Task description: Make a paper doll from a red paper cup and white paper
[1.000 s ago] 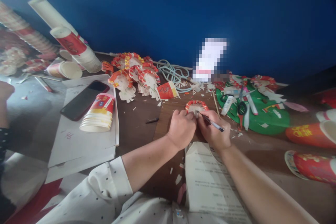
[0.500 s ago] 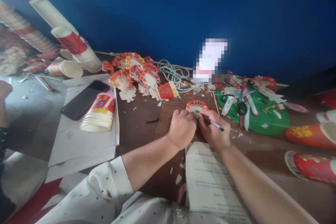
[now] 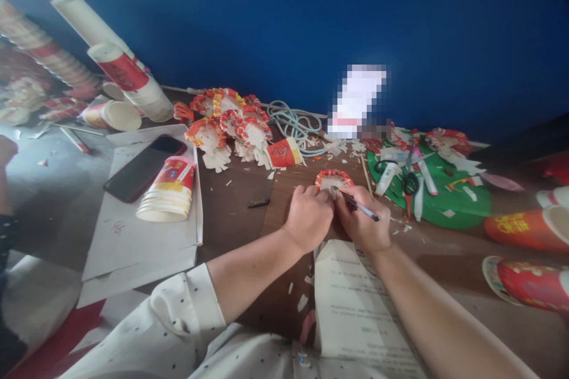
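Premises present as a handicraft work area; building type undetermined. Brown tabletop abuts blue wall at twelve o'clock. Evidence: stacked paper cups at ten; scissors and marker on green sheet at three; paper scraps at six.

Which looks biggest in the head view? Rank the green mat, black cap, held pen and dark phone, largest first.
1. Green mat, partly covered by clutter
2. Dark phone
3. Held pen, partly hidden by the right hand
4. Black cap
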`<state>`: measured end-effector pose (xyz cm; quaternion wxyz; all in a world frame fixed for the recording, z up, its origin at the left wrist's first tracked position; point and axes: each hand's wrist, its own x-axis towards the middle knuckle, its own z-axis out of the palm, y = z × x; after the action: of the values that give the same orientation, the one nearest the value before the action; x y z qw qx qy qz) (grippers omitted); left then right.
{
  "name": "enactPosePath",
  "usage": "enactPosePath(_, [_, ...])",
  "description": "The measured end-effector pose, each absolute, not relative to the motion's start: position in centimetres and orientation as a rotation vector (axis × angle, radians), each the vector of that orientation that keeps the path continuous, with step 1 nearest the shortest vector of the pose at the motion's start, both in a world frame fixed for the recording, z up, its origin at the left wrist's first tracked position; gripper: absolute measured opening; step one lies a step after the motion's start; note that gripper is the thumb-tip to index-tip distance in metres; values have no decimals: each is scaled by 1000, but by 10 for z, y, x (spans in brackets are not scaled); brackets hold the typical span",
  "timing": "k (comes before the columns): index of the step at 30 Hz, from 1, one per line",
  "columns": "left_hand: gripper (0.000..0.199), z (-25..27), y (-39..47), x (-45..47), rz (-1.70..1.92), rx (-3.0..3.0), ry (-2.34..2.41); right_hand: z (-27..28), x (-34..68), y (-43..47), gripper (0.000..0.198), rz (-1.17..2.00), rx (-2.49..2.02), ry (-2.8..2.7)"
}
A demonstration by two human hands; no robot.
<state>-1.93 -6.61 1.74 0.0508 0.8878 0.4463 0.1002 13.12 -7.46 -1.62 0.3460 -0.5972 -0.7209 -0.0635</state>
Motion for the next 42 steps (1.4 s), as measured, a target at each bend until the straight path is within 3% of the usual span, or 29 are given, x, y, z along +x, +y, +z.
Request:
enactPosePath(23, [22, 19, -66, -20, 235, 2710, 1365, -5, 138, -76, 19, -150, -1501, -1807])
enactPosePath(42, [21, 12, -73, -22, 404, 2765, 1396, -2, 140, -80, 17, -148, -1428, -1801])
